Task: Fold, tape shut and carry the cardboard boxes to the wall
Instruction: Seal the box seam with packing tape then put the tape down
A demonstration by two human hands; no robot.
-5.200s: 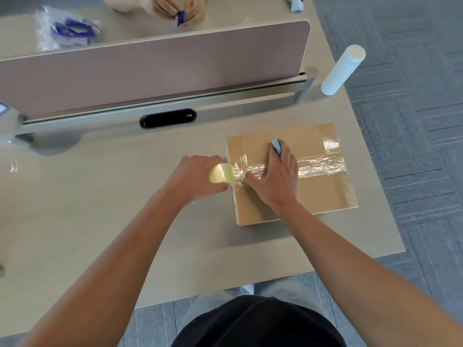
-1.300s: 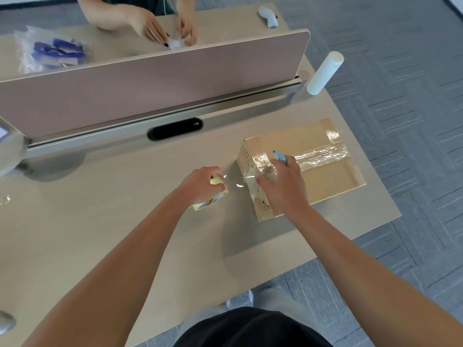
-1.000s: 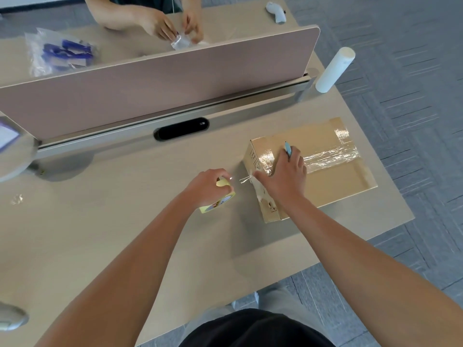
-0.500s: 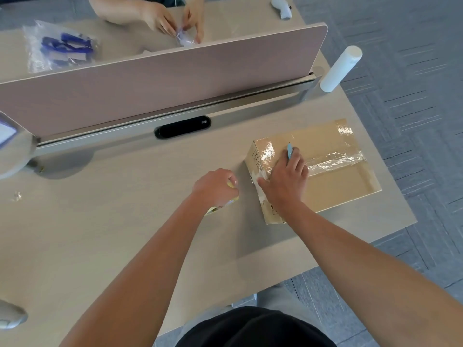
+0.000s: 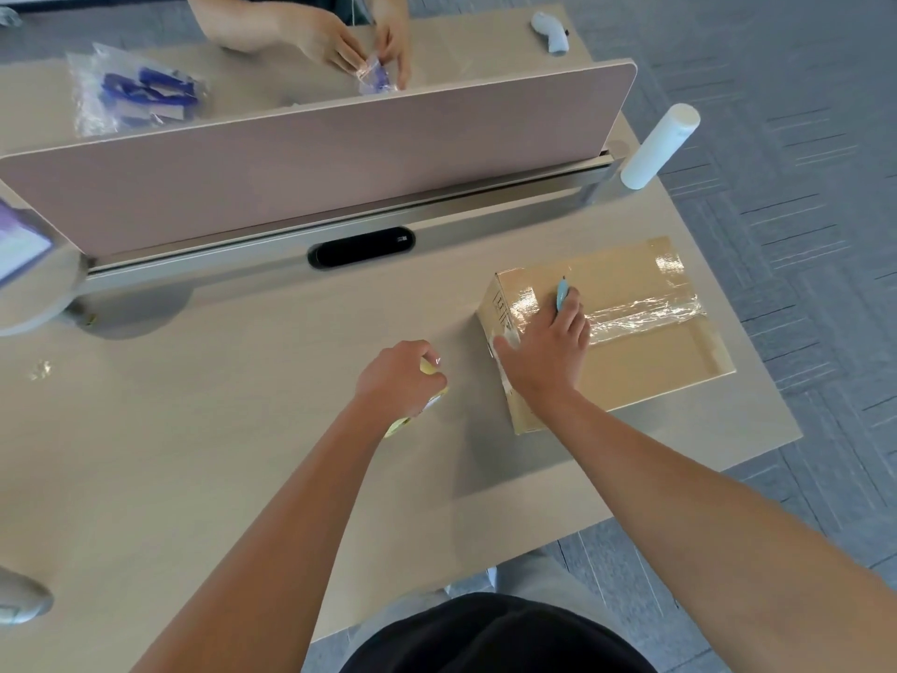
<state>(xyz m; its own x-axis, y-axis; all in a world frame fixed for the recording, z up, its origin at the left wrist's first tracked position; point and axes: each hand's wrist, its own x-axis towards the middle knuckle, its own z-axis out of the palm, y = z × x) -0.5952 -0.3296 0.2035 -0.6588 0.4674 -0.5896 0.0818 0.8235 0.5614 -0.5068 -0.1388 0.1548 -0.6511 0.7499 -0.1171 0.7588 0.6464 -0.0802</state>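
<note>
Cardboard box (image 5: pixel 645 361) sits flaps closed on the right end of the desk (image 5: pixel 194 454), near its edge. A clear tape strip (image 5: pixel 645 310) runs along the top seam and wraps down the left end face.

Right hand (image 5: pixel 543 354) lies over the box's top-left corner, thumb pressing the tape end onto the side face, probably to bond it. A blue cutter (image 5: pixel 562 293) is tucked between its fingers, likely kept ready for cutting.

Left hand (image 5: pixel 400 378) is just left of the box, not touching it, fingers curled round the yellow tape roll (image 5: pixel 432 386), low at the desk. No tape visible between roll and box, so the strip looks cut.

Judgement: taping is near done; carry to the wall not yet started.

Beyond: pink divider (image 5: pixel 315 162), white cylinder (image 5: pixel 657 145) at its right end.
</note>
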